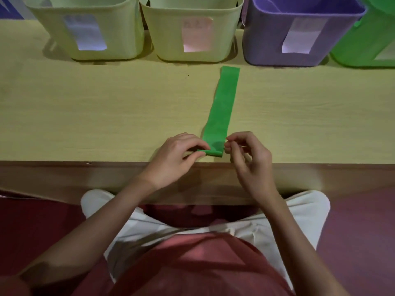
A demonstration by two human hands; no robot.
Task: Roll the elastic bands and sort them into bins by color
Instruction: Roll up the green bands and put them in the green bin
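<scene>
Item one: a flat green elastic band [222,112], which I am seeing lying lengthwise on the pale yellow wood-grain tabletop [85,116], its far end reaching toward the bins and its near end sitting close to the table's front edge. That near end is curling into a small tight roll just beside the edge.

Item two: the left hand [177,155], which is pinching the left end of the roll between thumb and curled fingers, knuckles resting low over the table.

Item three: the right hand [249,154], which is hovering at the right edge of the band with its fingers bent and the fingertips drawn together near the roll; I cannot tell whether they are actually gripping the band or only touching it.

Item four, along the far side of the table, left to right: a pale yellow plastic bin [85,28] with a white label, a second pale yellow plastic bin [190,30] with a pinkish label, a purple plastic bin [295,35] with a white label, and a bright green plastic bin [367,45] partly cut off at the right. The band's far end is lying just short of the gap between the second yellow bin and the purple one.
</scene>
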